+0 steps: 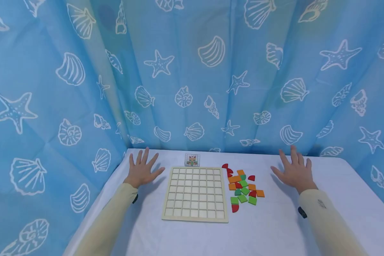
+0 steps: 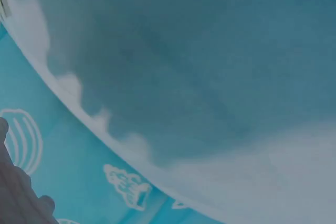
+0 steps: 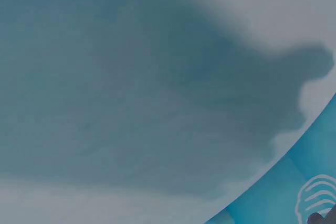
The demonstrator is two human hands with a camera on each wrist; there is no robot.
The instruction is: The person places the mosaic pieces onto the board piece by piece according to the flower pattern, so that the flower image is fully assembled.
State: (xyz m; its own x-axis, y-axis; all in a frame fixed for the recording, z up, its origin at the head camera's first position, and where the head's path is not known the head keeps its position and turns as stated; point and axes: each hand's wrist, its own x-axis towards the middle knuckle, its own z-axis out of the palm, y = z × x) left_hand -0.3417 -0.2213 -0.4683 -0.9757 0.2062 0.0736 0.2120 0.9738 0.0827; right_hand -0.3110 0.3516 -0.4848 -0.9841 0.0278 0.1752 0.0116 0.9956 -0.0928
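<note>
My left hand (image 1: 141, 171) is spread over the table, left of a pale wooden grid board (image 1: 195, 221) whose square cells hold no pieces. Fingers splayed, my right hand (image 1: 297, 173) hovers to the right of a loose group of flat coloured pieces. Among these are orange squares (image 1: 260, 193), green squares (image 1: 252, 201), red quarter-rounds (image 1: 235, 208) and teal quarter-rounds (image 1: 238, 192). Neither hand holds anything. A small pattern card (image 1: 192, 160) with a coloured figure on a grid lies behind the board. Both wrist views show mostly hand shadows on the cloth.
A white cloth covers the table (image 1: 262, 231). Blue curtains (image 1: 192, 78) printed with white shells and starfish hang behind its far edge and along the left side.
</note>
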